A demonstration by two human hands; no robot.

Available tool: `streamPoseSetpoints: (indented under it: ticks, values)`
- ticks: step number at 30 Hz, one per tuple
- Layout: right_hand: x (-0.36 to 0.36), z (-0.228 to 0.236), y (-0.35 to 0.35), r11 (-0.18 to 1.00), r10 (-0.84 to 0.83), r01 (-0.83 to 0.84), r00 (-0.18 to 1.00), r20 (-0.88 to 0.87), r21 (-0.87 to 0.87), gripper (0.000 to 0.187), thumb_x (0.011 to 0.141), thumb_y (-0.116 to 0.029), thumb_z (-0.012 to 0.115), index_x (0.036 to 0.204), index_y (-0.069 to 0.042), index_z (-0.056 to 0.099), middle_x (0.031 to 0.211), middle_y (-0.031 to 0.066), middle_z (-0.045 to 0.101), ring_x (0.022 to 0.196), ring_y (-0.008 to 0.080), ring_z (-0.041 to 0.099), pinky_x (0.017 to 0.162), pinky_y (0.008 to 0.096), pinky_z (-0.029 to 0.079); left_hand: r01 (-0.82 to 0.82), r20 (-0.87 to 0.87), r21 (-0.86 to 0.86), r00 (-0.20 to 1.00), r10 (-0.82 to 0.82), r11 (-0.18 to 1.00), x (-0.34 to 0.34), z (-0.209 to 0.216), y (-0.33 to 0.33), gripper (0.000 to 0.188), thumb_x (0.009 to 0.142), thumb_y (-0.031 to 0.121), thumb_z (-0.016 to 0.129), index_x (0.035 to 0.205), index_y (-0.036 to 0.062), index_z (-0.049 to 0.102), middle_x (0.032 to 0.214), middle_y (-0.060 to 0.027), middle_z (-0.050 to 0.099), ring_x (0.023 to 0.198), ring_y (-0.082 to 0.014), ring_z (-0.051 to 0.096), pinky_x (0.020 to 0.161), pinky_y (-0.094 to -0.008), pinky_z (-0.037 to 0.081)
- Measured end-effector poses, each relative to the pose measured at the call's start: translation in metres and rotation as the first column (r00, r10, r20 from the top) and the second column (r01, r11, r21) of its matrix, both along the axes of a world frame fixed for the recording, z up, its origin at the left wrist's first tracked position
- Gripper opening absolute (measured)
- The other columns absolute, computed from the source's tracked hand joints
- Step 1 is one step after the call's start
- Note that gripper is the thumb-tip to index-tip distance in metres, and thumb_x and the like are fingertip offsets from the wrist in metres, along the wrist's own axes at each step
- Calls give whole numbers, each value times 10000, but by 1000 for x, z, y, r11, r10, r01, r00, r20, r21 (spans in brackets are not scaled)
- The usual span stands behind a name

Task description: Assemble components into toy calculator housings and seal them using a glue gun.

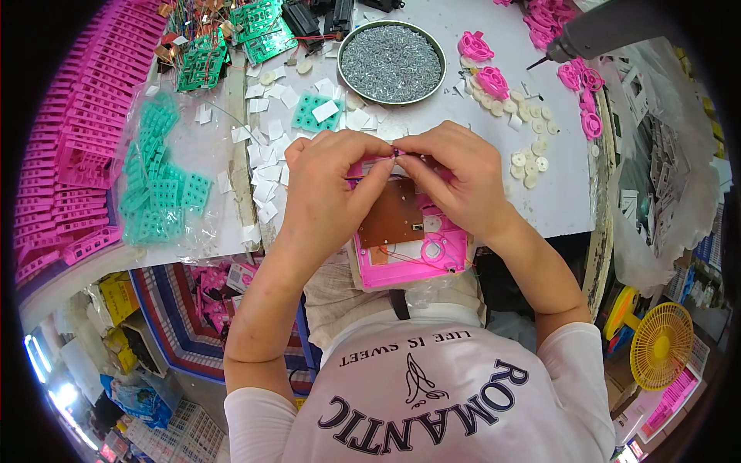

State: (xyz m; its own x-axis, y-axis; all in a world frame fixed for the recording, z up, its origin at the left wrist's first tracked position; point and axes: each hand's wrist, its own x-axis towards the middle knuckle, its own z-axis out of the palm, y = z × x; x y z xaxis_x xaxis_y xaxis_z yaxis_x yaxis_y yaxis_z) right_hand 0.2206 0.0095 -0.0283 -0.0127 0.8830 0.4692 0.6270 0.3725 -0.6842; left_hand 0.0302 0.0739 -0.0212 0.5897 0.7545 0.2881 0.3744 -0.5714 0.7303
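Note:
My left hand [328, 174] and my right hand [459, 174] meet over the far side of a pink plastic housing [386, 274]. Thumb and forefinger of each are pinched together around a tiny dark piece [397, 152], too small to name. Inside the housing lies a brown circuit board [390, 216] with a small switch [417, 227] near its right edge. Thin red wires run over the near part, beside a pink ring-shaped piece [434, 248]. The housing rests at the table's near edge, above my lap. My fingers hide its far end.
A round tin of screws [392, 62] stands ahead. White squares [266, 170], teal rubber keypads [164, 193] and green circuit boards [202, 62] lie left, beside stacked pink housings [85, 116]. Cream discs [531, 163] and pink parts [492, 82] lie right, under a hanging electric screwdriver [571, 42].

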Motion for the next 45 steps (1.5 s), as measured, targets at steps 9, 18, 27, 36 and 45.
streamPoseSetpoints:
  ticks: [9, 18, 27, 36, 45]
  values:
    - [3, 4, -22, 998, -2, -6, 993, -120, -61, 243, 821, -43, 747, 1063, -49, 724, 818, 74, 695, 658, 197, 618, 562, 309, 496, 56, 17, -42, 998, -55, 998, -2, -2, -4, 85, 843, 153, 764, 912, 117, 731, 850, 10, 716, 780, -162, 616, 866, -365, 330]
    - [17, 20, -38, 875, 154, -237, 963, -220, -422, 481, 866, 1, 676, 1343, -54, 644, 860, 29, 658, 587, 60, 529, 542, 220, 412, 134, 35, 72, 990, -136, 988, -7, -10, -4, 91, 828, 125, 772, 906, 134, 726, 851, 12, 712, 802, -184, 615, 885, -379, 324]
    - [7, 17, -48, 914, 124, -210, 960, -252, -348, 507, 860, -33, 672, 1362, -18, 606, 805, 53, 641, 589, 124, 533, 542, 262, 442, 50, 113, 6, 992, -50, 999, -7, -15, -11, 95, 828, 114, 766, 898, 137, 707, 838, 11, 695, 782, -185, 606, 887, -384, 322]
    - [20, 26, -34, 874, 29, -220, 913, -407, -434, 497, 865, -26, 677, 1358, -44, 618, 749, 25, 605, 588, 72, 507, 561, 226, 432, 124, 80, 72, 988, -130, 990, -10, -15, -12, 110, 813, 109, 768, 897, 144, 706, 832, 12, 686, 801, -186, 600, 872, -379, 320]
    - [194, 5, -28, 835, -445, 503, 856, 264, -222, 302, 875, -137, 690, 1157, -35, 726, 807, 76, 672, 670, 166, 579, 653, 308, 479, 62, 67, 43, 996, -65, 997, -8, -3, -17, 79, 820, 59, 752, 869, 98, 702, 746, 2, 647, 668, -172, 575, 876, -381, 354]
